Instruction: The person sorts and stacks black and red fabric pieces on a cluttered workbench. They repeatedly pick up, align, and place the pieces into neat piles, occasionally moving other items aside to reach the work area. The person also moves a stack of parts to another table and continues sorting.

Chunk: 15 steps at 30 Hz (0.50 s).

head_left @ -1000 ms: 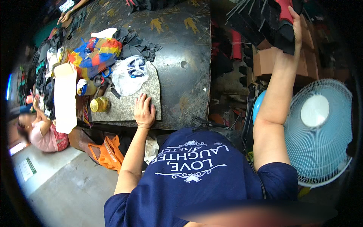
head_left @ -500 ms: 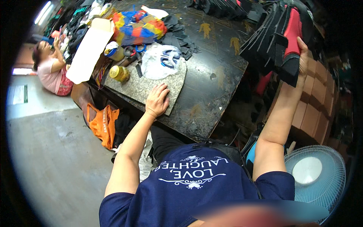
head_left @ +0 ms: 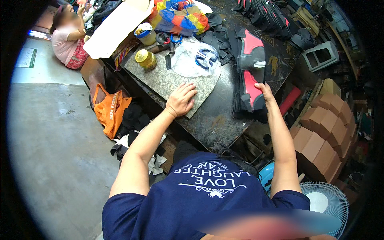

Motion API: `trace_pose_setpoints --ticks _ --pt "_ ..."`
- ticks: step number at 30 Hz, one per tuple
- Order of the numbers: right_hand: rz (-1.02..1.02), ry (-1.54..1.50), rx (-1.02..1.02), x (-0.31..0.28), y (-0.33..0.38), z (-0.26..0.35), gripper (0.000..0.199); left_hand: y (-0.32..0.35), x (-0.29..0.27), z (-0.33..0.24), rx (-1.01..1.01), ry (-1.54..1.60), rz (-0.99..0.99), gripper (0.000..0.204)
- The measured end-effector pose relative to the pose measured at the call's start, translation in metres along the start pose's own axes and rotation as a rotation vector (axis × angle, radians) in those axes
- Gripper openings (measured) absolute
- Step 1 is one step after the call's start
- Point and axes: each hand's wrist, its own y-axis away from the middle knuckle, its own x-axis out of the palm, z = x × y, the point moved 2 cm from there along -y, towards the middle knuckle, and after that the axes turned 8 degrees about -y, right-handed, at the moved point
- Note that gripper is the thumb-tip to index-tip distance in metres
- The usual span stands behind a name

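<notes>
Right grip (head_left: 265,93) closed on the near part of a black-and-red stack (head_left: 251,62), thumb near the edge of the red face, fingers mostly hidden behind. Stack lies over the right-hand side of the dark bench (head_left: 210,129), long way pointing away from the person; whether the bench bears its weight cannot be told from this angle. Left grip (head_left: 181,99) holds nothing: palm down, fingers a little spread, on the grey slab (head_left: 158,82). Judgement on handling: many layers, one hand, held toward one end, so the far end would likely sag or fan out; better to have the fingers reach well under the bottom layer and the thumb press the top without denting it. Wrist best kept level until the bench takes the load. Left palm looks well placed as a brace, yet is free to square loose edges. Worth keeping the stack's left edge off the black scraps (head_left: 216,37) and the clear plastic bag (head_left: 185,66), lest they catch beneath. Similar pieces (head_left: 267,17) stand in a row farther off; mixing the two seems avoidable.
</notes>
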Motion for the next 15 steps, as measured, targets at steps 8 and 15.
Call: trace_pose_setpoints --ticks 8,15 --pt "-0.077 -0.067 0.019 -0.007 0.006 -0.02 0.052 -0.002 0.002 0.001 -0.028 0.035 0.01 0.033" --pt "-0.138 -0.061 0.035 -0.005 0.011 -0.018 0.057 -0.006 -0.002 0.001 -0.03 0.069 0.011 0.035"
